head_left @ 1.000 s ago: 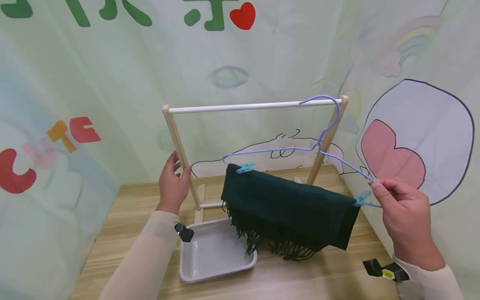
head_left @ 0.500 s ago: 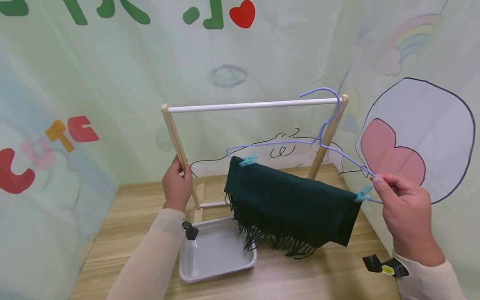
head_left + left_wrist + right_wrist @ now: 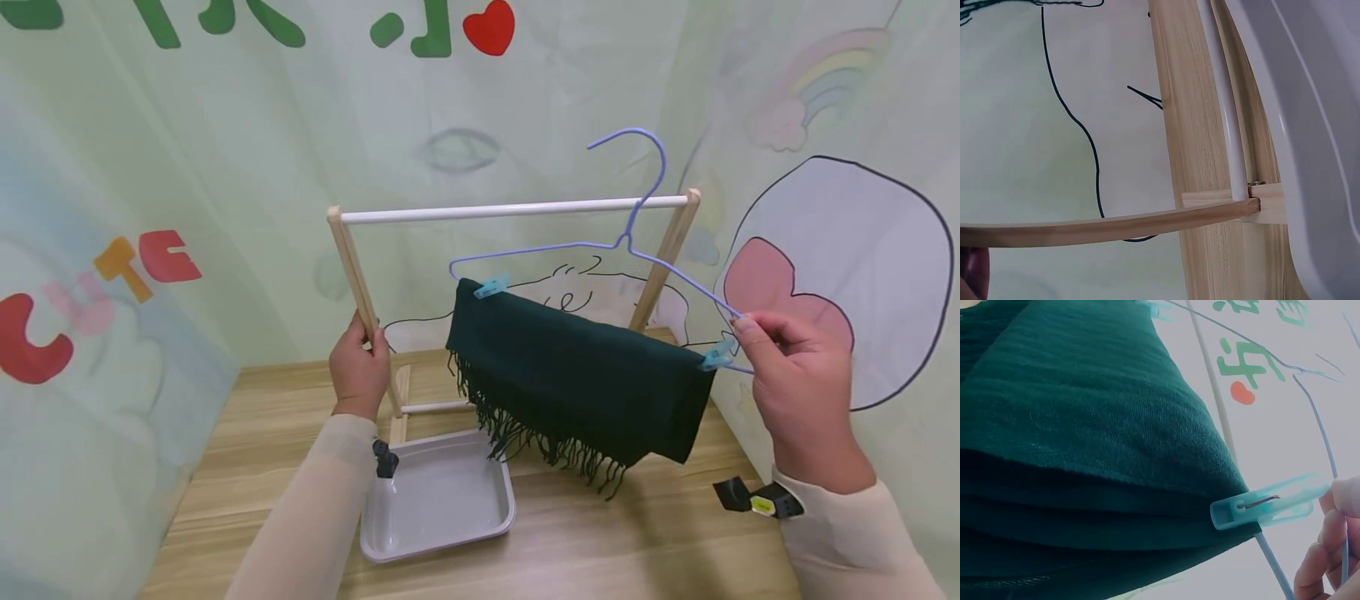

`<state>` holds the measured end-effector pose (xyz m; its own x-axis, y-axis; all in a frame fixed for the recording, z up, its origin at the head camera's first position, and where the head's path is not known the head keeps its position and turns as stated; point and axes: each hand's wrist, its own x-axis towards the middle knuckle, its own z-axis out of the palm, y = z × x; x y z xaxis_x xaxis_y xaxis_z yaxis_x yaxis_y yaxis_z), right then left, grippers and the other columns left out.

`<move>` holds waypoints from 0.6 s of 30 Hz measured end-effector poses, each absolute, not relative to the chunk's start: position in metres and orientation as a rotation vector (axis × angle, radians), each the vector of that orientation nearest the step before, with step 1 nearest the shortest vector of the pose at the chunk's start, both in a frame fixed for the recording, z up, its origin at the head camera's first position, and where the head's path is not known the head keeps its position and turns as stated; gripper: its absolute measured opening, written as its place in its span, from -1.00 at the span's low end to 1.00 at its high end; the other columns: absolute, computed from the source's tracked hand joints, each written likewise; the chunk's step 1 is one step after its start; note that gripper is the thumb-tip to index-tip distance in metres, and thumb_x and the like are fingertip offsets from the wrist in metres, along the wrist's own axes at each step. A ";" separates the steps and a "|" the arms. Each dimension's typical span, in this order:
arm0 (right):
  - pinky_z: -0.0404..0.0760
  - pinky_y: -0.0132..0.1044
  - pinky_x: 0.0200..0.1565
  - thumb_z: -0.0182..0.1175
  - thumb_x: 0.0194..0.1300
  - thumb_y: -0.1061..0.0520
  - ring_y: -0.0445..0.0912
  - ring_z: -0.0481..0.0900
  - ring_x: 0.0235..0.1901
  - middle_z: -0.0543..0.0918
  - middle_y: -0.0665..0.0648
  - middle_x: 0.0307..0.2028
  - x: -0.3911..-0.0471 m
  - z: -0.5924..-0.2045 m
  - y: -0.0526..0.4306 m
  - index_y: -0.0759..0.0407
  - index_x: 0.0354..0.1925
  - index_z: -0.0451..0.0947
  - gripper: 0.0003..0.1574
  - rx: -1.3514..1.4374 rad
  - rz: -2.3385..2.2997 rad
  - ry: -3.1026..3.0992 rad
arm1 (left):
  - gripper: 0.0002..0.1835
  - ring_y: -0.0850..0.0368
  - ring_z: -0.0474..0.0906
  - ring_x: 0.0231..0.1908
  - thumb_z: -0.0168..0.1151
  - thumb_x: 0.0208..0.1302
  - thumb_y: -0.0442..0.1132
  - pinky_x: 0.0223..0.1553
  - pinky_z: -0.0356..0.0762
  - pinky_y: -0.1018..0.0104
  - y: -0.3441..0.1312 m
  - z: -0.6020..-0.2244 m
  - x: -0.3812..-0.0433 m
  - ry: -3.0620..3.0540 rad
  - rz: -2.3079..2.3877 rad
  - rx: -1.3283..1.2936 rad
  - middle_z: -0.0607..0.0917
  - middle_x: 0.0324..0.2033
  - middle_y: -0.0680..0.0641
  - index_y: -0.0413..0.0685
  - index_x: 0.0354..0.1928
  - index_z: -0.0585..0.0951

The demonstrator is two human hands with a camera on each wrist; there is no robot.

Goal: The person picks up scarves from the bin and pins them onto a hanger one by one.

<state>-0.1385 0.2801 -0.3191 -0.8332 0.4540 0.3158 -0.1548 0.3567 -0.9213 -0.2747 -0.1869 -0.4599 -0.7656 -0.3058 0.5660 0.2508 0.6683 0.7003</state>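
My right hand (image 3: 802,392) pinches the right corner of a purple-blue wire hanger (image 3: 547,247), holding it up in front of the rack. From the hanger's lower bar hangs a folded dark green fringed scarf (image 3: 577,367), fastened by a light blue clothespin (image 3: 492,287) at the left and a second clothespin (image 3: 1263,506) at the right. The hanger's hook stands above the white rail (image 3: 510,212), seemingly in front of it and apart. At the left, my left hand (image 3: 360,367) grips the rack's wooden post (image 3: 352,275) between thumb and fingers.
A grey-white tray (image 3: 375,546) lies on the wood-grain table (image 3: 585,550) before the rack's left foot. Printed curtains (image 3: 247,150) close off the back and both sides. The rack's lower white bar (image 3: 1225,106) runs close behind the tray.
My right hand has raised the hanger and scarf, and the hook has gone from rail height to well above the rail. My left hand has closed onto the post.
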 end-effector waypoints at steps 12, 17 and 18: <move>0.53 -0.48 -0.31 0.27 0.52 -0.07 -0.10 0.43 -0.20 0.60 -0.07 -0.24 -0.170 -0.321 0.261 0.21 0.05 0.74 -0.60 -0.183 1.414 -2.195 | -0.85 -0.26 0.75 -0.03 0.25 0.48 -0.27 -0.09 0.72 -0.14 -0.187 -0.464 -0.278 -2.207 -1.046 0.040 0.77 -0.09 -0.32 -0.19 -0.04 0.62; 0.54 -0.49 -0.32 0.26 0.54 -0.04 -0.11 0.45 -0.20 0.59 -0.07 -0.26 -0.185 -0.330 0.249 0.28 0.02 0.73 -0.60 -0.107 1.422 -2.192 | -0.85 -0.27 0.75 -0.02 0.24 0.47 -0.29 -0.08 0.71 -0.16 -0.187 -0.463 -0.277 -2.198 -1.038 0.044 0.77 -0.10 -0.32 -0.20 -0.04 0.62; 0.55 -0.49 -0.31 0.25 0.54 -0.03 -0.11 0.45 -0.20 0.59 -0.08 -0.26 -0.187 -0.333 0.247 0.29 0.03 0.72 -0.59 -0.101 1.432 -2.196 | -0.85 -0.27 0.75 -0.02 0.24 0.47 -0.28 -0.08 0.71 -0.16 -0.188 -0.463 -0.277 -2.199 -1.036 0.047 0.77 -0.10 -0.32 -0.20 -0.03 0.62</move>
